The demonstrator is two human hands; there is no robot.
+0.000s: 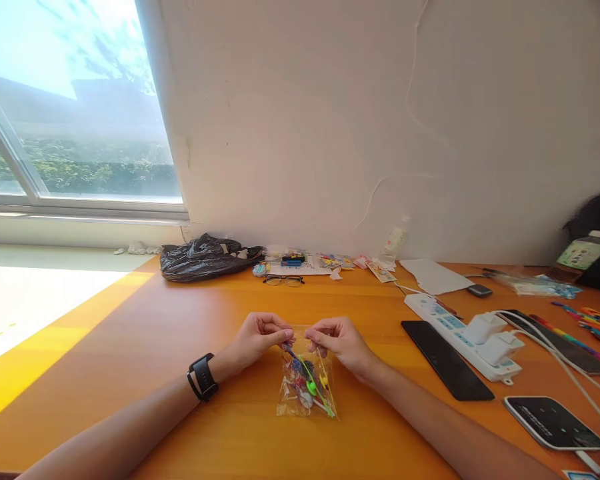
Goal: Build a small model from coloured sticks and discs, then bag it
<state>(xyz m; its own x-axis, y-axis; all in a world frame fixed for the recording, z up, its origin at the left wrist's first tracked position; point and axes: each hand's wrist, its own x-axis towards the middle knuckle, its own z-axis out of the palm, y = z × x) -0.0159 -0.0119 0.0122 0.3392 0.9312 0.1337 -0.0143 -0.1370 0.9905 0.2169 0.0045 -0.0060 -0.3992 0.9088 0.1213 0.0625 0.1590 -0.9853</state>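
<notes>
A clear plastic bag (pixel 286 400) hangs between my two hands, over the front middle of the wooden table. Inside it lie several small coloured plastic parts, among them a bright green piece (pixel 311 387), a yellow one and some blue, red and white ones. My left hand (pixel 265 337) pinches the bag's upper left edge between thumb and fingers. At the upper right edge, my right hand (pixel 336 339) pinches the bag the same way. Both hands are closed, their fingertips a short gap apart. A black watch (pixel 203 378) is on the left wrist.
At the back lie a black plastic bag (pixel 200 259), eyeglasses (pixel 284 281) and small packets. To the right are a white power strip (pixel 460 337) with chargers, a black phone (pixel 446 360), a white-edged device (pixel 555 423) and cables. Bottles stand by the wall.
</notes>
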